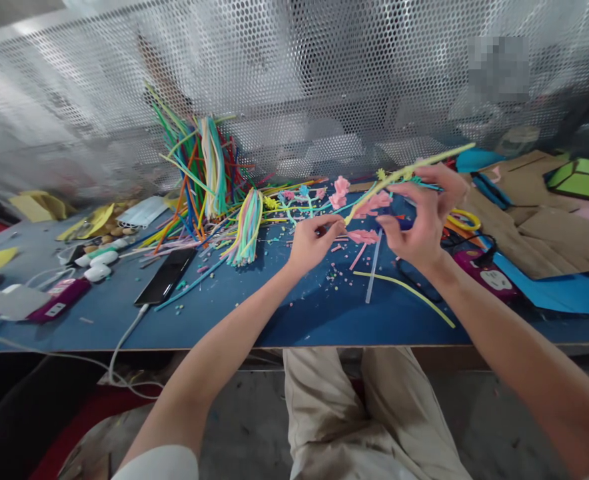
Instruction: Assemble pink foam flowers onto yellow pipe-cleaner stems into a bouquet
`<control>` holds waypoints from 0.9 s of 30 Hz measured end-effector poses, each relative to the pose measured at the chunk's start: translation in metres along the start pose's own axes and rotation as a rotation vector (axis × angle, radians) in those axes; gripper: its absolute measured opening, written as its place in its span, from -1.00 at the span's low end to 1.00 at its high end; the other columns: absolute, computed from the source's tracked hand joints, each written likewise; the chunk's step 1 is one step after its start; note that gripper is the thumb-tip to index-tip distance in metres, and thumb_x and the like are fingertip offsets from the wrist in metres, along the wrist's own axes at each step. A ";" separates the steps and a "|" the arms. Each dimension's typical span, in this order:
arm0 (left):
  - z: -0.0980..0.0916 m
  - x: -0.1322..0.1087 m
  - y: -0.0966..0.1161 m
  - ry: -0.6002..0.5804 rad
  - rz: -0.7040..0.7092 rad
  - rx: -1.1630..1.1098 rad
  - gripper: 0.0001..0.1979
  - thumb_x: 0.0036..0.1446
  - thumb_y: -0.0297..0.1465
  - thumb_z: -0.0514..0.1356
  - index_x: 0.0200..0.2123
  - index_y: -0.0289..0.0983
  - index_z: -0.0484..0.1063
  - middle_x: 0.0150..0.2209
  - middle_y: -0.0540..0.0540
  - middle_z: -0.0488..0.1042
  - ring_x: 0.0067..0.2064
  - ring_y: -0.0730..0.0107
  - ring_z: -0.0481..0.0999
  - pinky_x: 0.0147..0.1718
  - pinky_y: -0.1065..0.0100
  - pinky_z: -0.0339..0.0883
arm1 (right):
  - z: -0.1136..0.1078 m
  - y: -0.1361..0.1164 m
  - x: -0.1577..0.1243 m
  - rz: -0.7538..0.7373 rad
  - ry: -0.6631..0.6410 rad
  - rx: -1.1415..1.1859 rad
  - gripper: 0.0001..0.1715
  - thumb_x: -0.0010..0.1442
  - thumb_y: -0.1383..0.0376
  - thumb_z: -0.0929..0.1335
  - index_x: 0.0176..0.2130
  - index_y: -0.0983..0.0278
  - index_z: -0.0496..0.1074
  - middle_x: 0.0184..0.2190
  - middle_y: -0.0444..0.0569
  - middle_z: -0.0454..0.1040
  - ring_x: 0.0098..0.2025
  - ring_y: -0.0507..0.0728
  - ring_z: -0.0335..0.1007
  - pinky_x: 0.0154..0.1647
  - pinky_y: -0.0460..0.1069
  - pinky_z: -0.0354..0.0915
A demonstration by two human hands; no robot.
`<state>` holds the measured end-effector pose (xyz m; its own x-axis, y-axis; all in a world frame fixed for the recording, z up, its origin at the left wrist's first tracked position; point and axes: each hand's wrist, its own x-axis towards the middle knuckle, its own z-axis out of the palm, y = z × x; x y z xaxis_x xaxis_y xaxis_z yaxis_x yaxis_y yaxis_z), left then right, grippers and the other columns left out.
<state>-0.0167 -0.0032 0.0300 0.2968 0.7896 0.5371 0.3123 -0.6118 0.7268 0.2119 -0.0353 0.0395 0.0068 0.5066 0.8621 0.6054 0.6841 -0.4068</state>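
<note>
Landmark: phone (167, 277), black, on the blue tabletop (224, 320).

Item 1. Yellow stem (447, 155), thin and bendable in look; held above the tabletop, well to the right of the phone, sloping upward to the right.

Item 2. Left hand (314, 243), right of the phone. Thumb and forefinger are closed in a pinch, and the stem's lower end is gripped between them.

Item 3. Right hand (427, 217), farther right of the phone. Thumb and forefinger are parted, a gap showing between the tips; the stem is passed along the upper fingers. Whether it is nipped there cannot be told.

Item 4. Pink piece (363, 237), right of the phone, just beside the left fingertips.

Item 5. Clear stick (373, 273) and loose yellow strip (409, 290), laid flat, well right of the phone.

Item 6. Pastel bundle (248, 230), right of the phone and slightly beyond it; mixed heap of stems (189, 180), directly beyond the phone.

Handling note. As judged, the stem is best steadied by the left pinch, with any bend made close to that grip by light, even pressure. Sharp kinks should be avoided, and the long free end should be guided clear of the pink piece, which could easily be snagged.
</note>
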 end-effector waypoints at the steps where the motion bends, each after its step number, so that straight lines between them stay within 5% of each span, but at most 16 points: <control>1: -0.001 0.002 -0.002 0.011 -0.016 -0.037 -0.69 0.27 -0.16 0.21 -0.33 -0.26 0.61 -0.41 -0.02 0.60 -0.56 0.51 0.25 -0.54 0.38 0.10 | 0.000 0.002 0.001 -0.010 0.113 -0.017 -0.47 0.26 -0.09 0.39 0.11 0.09 0.41 0.20 0.17 0.32 0.33 0.47 0.15 0.33 0.40 0.12; 3: -0.003 0.004 -0.005 0.022 -0.025 -0.086 -0.67 0.26 -0.14 0.23 -0.38 -0.26 0.58 -0.40 -0.03 0.59 -0.52 0.49 0.30 -0.52 0.38 0.12 | 0.002 0.007 0.003 -0.027 0.224 -0.032 -0.58 0.28 -0.04 0.38 0.02 0.11 0.43 0.08 0.16 0.41 0.19 0.39 0.32 0.23 0.34 0.26; 4: -0.003 0.005 -0.006 0.025 -0.025 -0.103 -0.67 0.25 -0.13 0.24 -0.39 -0.26 0.57 -0.40 -0.03 0.58 -0.49 0.48 0.33 -0.49 0.38 0.15 | 0.003 0.009 0.005 -0.015 0.175 -0.005 -0.66 0.29 -0.01 0.39 -0.04 0.11 0.45 -0.01 0.12 0.47 0.10 0.35 0.39 0.17 0.30 0.31; 8: -0.003 0.006 -0.007 -0.024 -0.043 -0.154 -0.67 0.24 -0.10 0.26 -0.37 -0.25 0.57 -0.41 -0.03 0.56 -0.42 0.42 0.42 -0.41 0.37 0.25 | 0.013 0.016 0.012 0.077 -0.242 0.199 -0.70 0.20 0.05 0.48 -0.14 0.16 0.54 -0.18 -0.01 0.59 -0.13 0.24 0.52 -0.02 0.18 0.43; 10: -0.002 0.004 -0.005 -0.087 -0.057 -0.181 -0.67 0.24 -0.11 0.27 -0.35 -0.26 0.58 -0.40 -0.04 0.57 -0.40 0.41 0.45 -0.39 0.37 0.27 | 0.018 0.015 0.011 0.151 -0.341 0.294 -0.66 0.16 0.04 0.51 -0.17 0.19 0.57 -0.18 -0.02 0.63 -0.12 0.25 0.56 -0.02 0.16 0.44; 17: 0.002 0.000 -0.001 -0.254 -0.074 -0.219 -0.66 0.25 -0.11 0.27 -0.26 -0.29 0.60 -0.38 -0.07 0.59 -0.43 0.47 0.42 -0.44 0.41 0.23 | 0.020 0.012 0.004 0.210 -0.442 0.394 -0.67 0.09 -0.01 0.55 -0.35 0.18 0.59 -0.30 -0.05 0.65 -0.25 0.22 0.60 -0.16 0.11 0.49; 27: -0.001 -0.004 -0.001 -0.179 0.090 -0.020 -0.70 0.24 -0.16 0.29 -0.24 -0.30 0.62 -0.45 -0.02 0.54 -0.53 0.58 0.22 -0.53 0.44 0.10 | 0.022 0.009 0.002 0.162 -0.405 0.238 -0.73 0.17 0.06 0.51 -0.39 0.19 0.56 -0.32 0.00 0.66 -0.22 0.25 0.60 -0.14 0.11 0.50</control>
<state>-0.0189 -0.0058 0.0277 0.4788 0.7096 0.5170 0.2597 -0.6770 0.6887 0.1995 -0.0162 0.0310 -0.2524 0.7474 0.6146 0.4230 0.6564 -0.6246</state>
